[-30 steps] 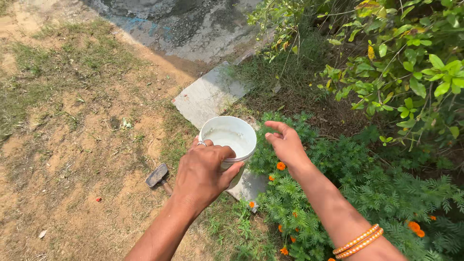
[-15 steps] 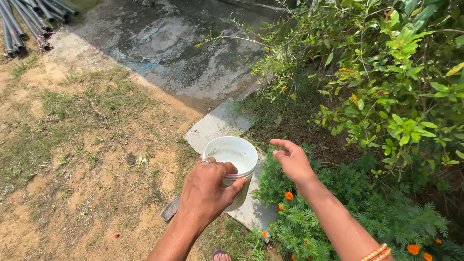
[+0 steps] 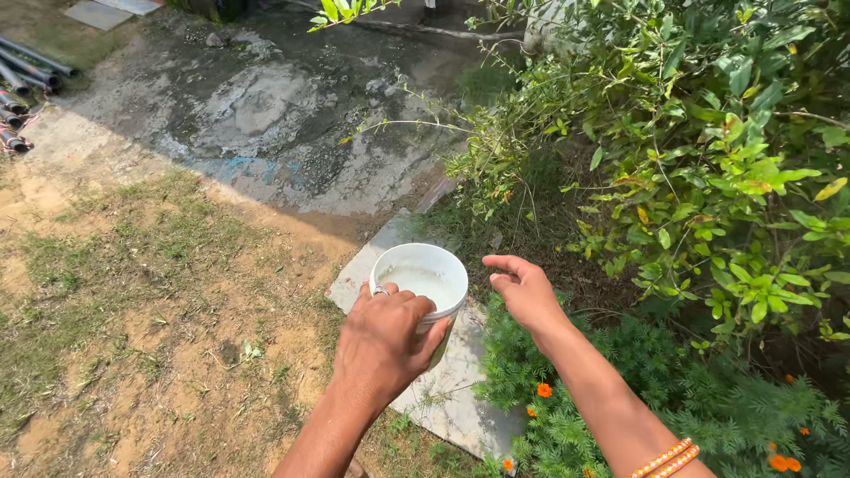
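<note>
While the left hand (image 3: 382,341) holds the white cup (image 3: 421,288) upright, nothing is poured yet, and the right hand (image 3: 524,292) hovers open just beside it.

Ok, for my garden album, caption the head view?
Left hand grips a white cup over a stone slab while the open right hand hovers beside marigolds.

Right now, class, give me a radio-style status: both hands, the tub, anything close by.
Left hand wrapped around white tub. Right hand open, empty, beside tub. Grey slab below; marigold plants and bush close right.
</note>
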